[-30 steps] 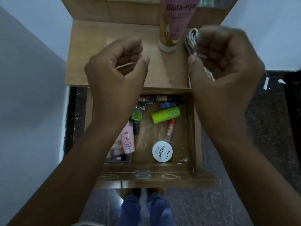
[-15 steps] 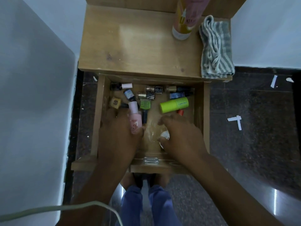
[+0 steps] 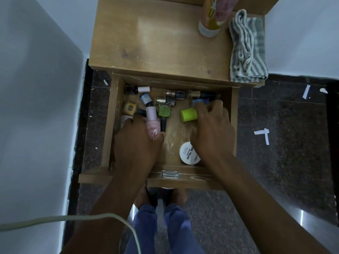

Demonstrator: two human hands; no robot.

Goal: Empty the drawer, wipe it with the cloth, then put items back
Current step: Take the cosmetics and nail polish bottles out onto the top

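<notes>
The open wooden drawer (image 3: pixel 187 177) holds several small cosmetic bottles. My left hand (image 3: pixel 136 143) is inside on the left, gripping a pink bottle (image 3: pixel 153 123) whose cap points away from me. On the right side my right hand (image 3: pixel 212 132) curls round a lime green tube (image 3: pixel 189 115). A white round nail polish remover tub (image 3: pixel 189 154) lies just under my right wrist. The striped grey cloth (image 3: pixel 246 50) lies folded on the right of the cabinet top (image 3: pixel 156 39).
A tall pink and yellow tube (image 3: pixel 213 17) stands upright at the back of the cabinet top, beside the cloth. Small bottles (image 3: pixel 170 97) crowd the drawer's back edge. White walls flank the cabinet. A pale cable (image 3: pixel 73 219) crosses the lower left. My feet are under the drawer front.
Both hands came down from above the cabinet top into the drawer. The left closed round the pink bottle; the right moved back from the white tub to the green tube.
</notes>
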